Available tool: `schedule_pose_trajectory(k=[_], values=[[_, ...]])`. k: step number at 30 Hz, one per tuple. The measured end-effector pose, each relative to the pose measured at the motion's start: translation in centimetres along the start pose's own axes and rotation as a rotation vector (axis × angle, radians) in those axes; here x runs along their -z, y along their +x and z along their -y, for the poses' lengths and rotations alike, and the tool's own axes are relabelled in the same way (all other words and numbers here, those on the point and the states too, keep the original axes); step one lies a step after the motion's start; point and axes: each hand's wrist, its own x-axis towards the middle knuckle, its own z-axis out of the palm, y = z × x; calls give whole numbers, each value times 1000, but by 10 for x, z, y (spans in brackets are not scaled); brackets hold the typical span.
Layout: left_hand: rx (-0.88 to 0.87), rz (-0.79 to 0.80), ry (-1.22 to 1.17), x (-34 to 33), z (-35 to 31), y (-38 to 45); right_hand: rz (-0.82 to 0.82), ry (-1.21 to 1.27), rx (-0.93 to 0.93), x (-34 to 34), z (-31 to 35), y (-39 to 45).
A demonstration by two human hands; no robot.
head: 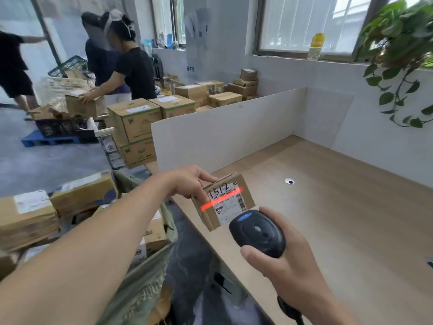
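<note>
My left hand (189, 181) grips a small cardboard parcel (225, 202) by its far left edge and holds it tilted above the near left corner of the wooden table (339, 207). Its white shipping label carries a barcode and the handwritten number 1512. A red scan line crosses the label. My right hand (283, 256) holds a black barcode scanner (257, 233) just below and to the right of the parcel, with its head pointed at the label. The scanner's cable hangs down past my wrist.
A white partition (229, 127) borders the table's far and left sides. Cardboard boxes (136, 123) are stacked behind it and more lie at lower left (28, 214). People (131, 66) handle boxes at the back left. A plant (398, 55) hangs at top right.
</note>
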Motion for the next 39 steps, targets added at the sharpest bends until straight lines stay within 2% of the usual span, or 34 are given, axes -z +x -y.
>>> schedule_pose_trajectory(k=[6, 12, 20, 26, 28, 32, 39], values=[[24, -9, 18, 45, 41, -9, -5, 47, 57, -56, 8, 25], [26, -12, -63, 79, 76, -28, 22, 102, 31, -88, 14, 40], [195, -218, -354, 122, 180, -78, 74, 181, -15, -135, 14, 54], [406, -432, -580, 113, 261, -109, 174, 178, -69, -161, 13, 56], [484, -458, -578, 100, 276, -115, 198, 171, -73, -166, 12, 56], [603, -403, -504, 77, 306, -118, 205, 183, -79, -173, 7, 58], [581, -267, -179, 57, 321, -117, 203, 190, -98, -178, 0, 52]])
